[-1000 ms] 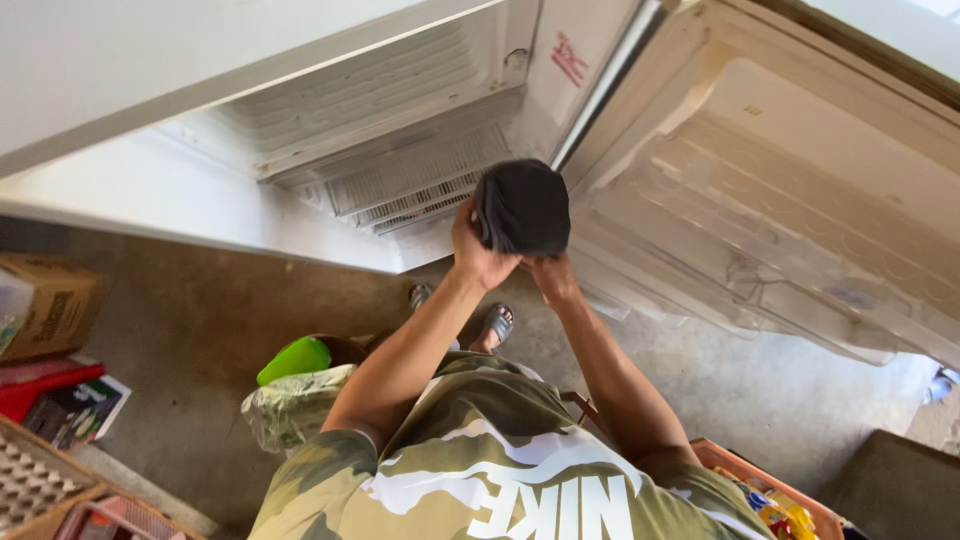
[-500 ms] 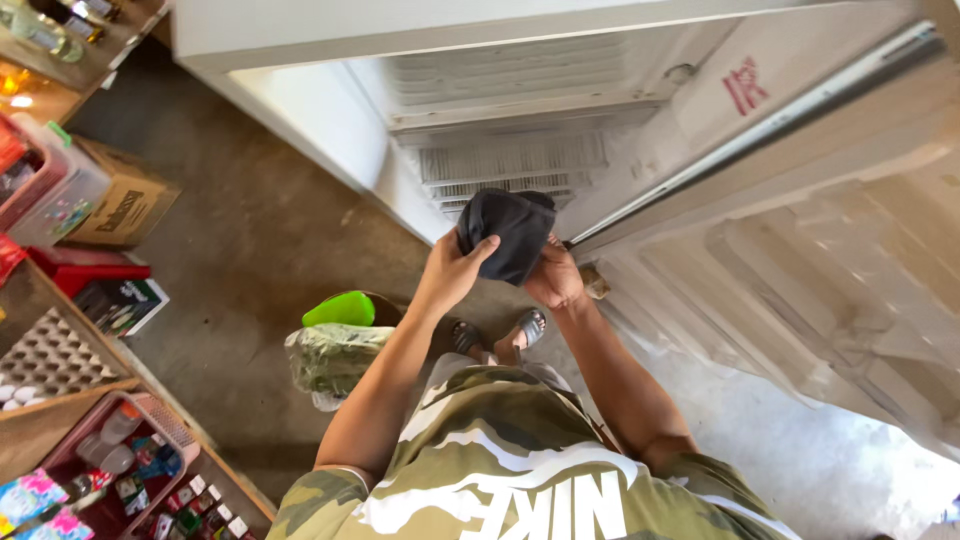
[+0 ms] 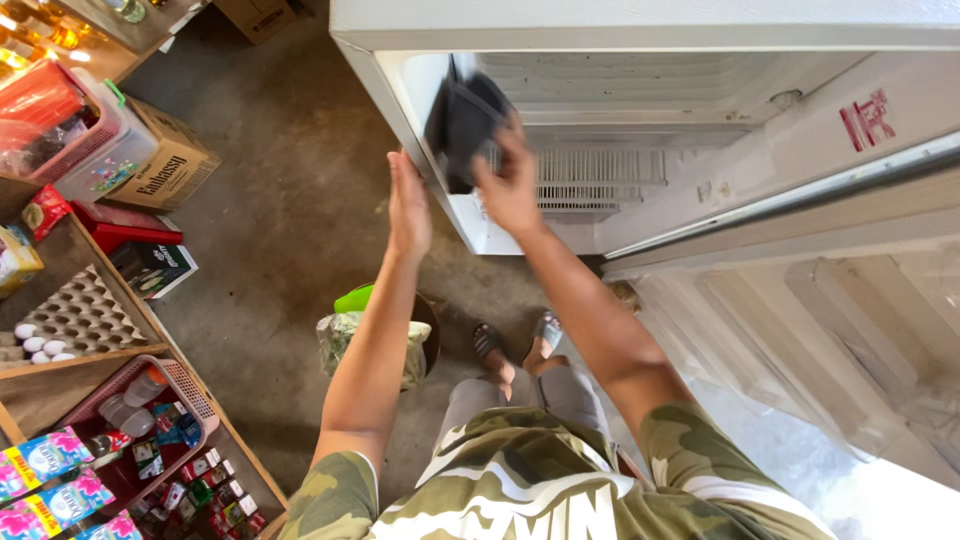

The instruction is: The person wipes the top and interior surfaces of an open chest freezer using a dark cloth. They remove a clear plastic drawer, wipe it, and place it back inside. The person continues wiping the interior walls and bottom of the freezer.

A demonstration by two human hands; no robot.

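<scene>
Concrete floor [image 3: 290, 200] (open white fridge [image 3: 640, 30]).

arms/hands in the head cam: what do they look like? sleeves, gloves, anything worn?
Two bare arms, no gloves. Left hand and right hand show no rings, watch or bands that I can make out. Both arms are uncovered from the short sleeves down. The sleeves belong to a camouflage T-shirt in olive, tan and white patches, with large white lettering across the chest.

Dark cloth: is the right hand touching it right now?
Touching. The head view shows the right hand pressing the dark cloth, its fingers overlapping its edge.
</scene>
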